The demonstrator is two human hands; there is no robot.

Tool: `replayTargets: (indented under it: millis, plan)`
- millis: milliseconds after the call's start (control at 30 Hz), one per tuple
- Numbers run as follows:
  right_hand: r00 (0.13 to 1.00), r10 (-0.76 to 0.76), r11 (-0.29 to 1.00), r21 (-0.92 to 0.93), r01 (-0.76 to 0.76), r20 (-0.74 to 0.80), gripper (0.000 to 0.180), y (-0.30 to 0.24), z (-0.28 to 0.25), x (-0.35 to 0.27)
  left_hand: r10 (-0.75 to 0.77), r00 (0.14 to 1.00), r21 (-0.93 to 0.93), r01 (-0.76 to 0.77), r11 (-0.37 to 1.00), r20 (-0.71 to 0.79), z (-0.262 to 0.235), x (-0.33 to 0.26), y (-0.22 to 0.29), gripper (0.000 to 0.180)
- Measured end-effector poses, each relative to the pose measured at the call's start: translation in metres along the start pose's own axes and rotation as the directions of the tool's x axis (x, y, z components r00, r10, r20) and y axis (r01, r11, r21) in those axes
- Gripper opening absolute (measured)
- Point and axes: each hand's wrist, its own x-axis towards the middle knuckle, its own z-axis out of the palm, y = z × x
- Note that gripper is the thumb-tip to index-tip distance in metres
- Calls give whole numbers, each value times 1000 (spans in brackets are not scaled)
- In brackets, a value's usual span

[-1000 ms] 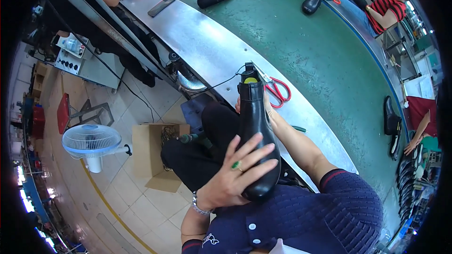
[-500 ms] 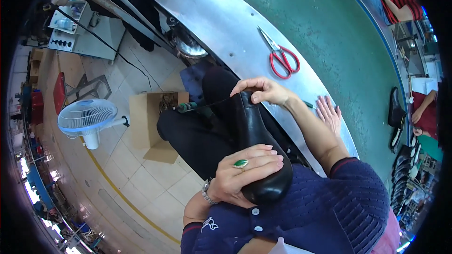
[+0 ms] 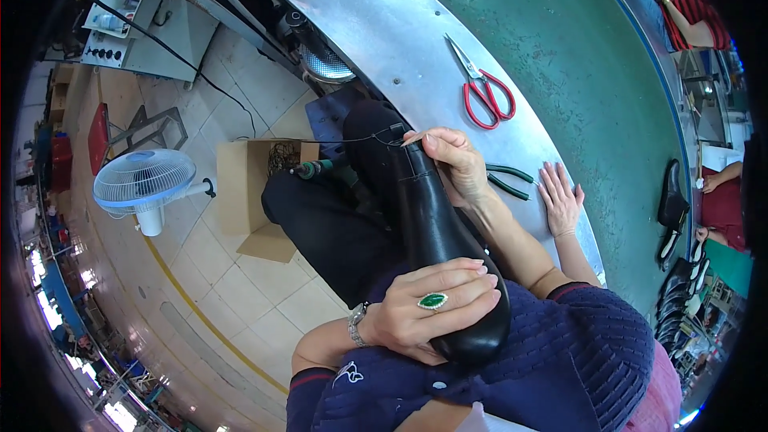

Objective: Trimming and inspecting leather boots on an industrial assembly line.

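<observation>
"Where's the black boot?"
"Between the hands. The left hand grips its toe; the right hand pinches its top, near a dark string."
"Which step?"
"Working at the top, I think. Next needs a steady toe."

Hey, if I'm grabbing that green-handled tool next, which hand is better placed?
Probably your right hand: it's at the shaft end of the boot, close beside the green-handled tool on the metal bench. Your left hand lies across the boot's toe, farther from the tool.
</observation>
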Motion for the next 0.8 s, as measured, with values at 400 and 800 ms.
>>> replayTargets:
  millis: [400, 800]
  plan:
    - [964, 264, 953, -149, -266, -34, 24, -6, -2, 33, -78, 986, 11, 80, 997, -144, -14, 18, -12, 51]
    - [962, 107, 846, -532, 46, 252, 83, -14, 6, 8, -781, 616, -910, 260, 323, -101, -120, 62, -128, 20]
